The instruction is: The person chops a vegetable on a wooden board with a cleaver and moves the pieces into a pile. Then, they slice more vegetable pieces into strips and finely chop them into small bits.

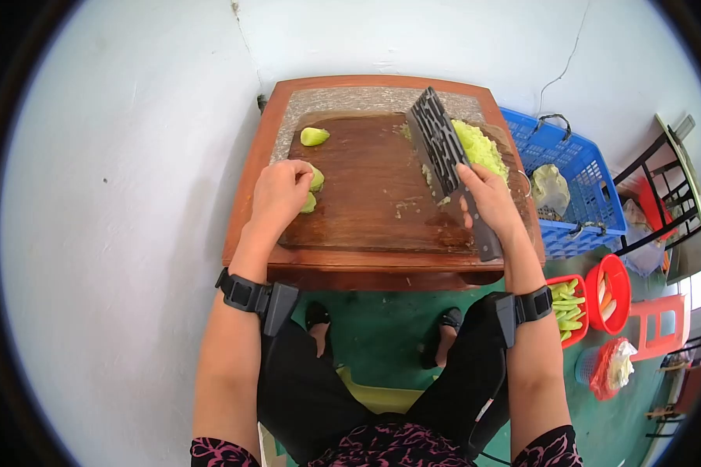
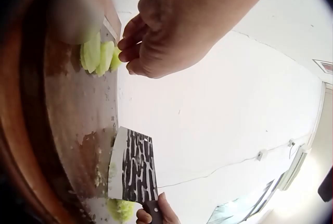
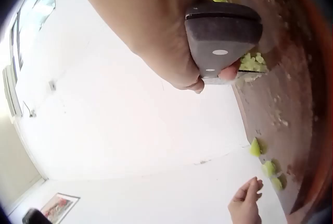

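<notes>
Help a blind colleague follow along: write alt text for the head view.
A person's right hand grips a cleaver over a wooden cutting board, beside a heap of chopped green vegetable. The left hand is near green pieces at the board's left.

Left grip [image 2: 166,39] near green pieces [image 2: 91,54], cleaver [image 2: 139,164] apart.
</notes>
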{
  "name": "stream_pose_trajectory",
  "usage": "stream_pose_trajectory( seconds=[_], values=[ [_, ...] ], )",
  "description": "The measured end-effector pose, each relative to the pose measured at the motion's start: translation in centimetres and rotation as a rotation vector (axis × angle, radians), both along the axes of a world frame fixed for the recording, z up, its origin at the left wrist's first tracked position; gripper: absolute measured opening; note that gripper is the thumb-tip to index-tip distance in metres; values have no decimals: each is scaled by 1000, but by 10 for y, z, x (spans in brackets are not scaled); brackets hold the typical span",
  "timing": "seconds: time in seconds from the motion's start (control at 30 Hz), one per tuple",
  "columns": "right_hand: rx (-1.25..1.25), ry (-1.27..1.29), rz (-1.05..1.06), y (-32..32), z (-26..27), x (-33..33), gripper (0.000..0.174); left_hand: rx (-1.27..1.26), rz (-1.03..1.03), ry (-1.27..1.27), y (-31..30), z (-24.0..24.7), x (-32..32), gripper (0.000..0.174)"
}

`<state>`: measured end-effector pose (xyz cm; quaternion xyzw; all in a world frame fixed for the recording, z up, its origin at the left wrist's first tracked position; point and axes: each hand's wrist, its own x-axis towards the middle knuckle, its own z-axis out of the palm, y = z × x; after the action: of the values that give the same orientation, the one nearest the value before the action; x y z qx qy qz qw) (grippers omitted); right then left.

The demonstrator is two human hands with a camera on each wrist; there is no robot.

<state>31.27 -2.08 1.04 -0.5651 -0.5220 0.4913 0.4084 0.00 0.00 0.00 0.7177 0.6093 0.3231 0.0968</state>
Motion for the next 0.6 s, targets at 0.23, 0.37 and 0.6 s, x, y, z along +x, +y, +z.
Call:
stream_pose_trajectory(
  seconds=[0.23,0.37,0.6],
  values=[
    [41,94,2,-8,22,28,34,6,-7,-26,2,-5,0,15],
    [-63,245,60,-20,26,19,35,-19,-31,-2,4,-5,6,14],
    [-206,365,153,-20,-5,-22,37,35,-83,59,5,-5,25,15]
  ],
)
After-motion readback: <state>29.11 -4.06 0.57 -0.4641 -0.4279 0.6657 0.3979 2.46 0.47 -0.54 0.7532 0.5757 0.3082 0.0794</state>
